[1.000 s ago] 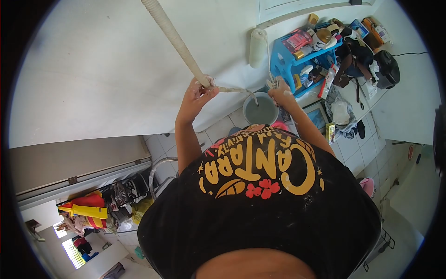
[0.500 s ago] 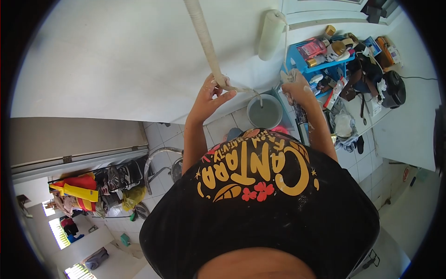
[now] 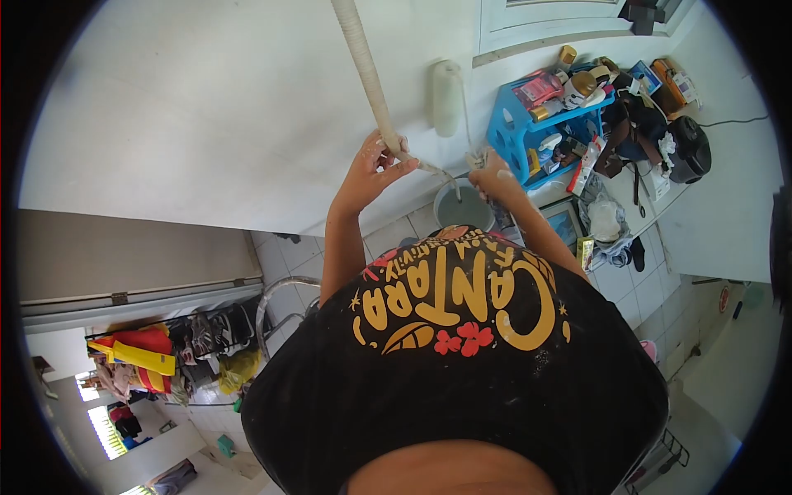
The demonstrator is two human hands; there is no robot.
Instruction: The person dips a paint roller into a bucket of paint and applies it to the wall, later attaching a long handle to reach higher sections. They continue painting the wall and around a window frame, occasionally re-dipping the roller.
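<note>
L hand [image 3: 371, 169] clenched round lower end of ribbed pole [image 3: 363, 66], which runs up w/ the wall [image 3: 206, 107] behind it. R hand [image 3: 493, 175] closed on thin frame of roller [image 3: 446, 97]; roller upright against wall, above & left of that hand. Bucket [image 3: 462, 210] on tiled floor [image 3: 396, 231] at wall's foot, just below both hands. Blue rack [image 3: 528, 124] w/ bottles just right of R hand.

The white wall [image 3: 206, 124] is lying open at upper left; a cluttered blue plastic rack [image 3: 500, 132] and round grey bucket [image 3: 440, 213] are crowding the upper right.
</note>
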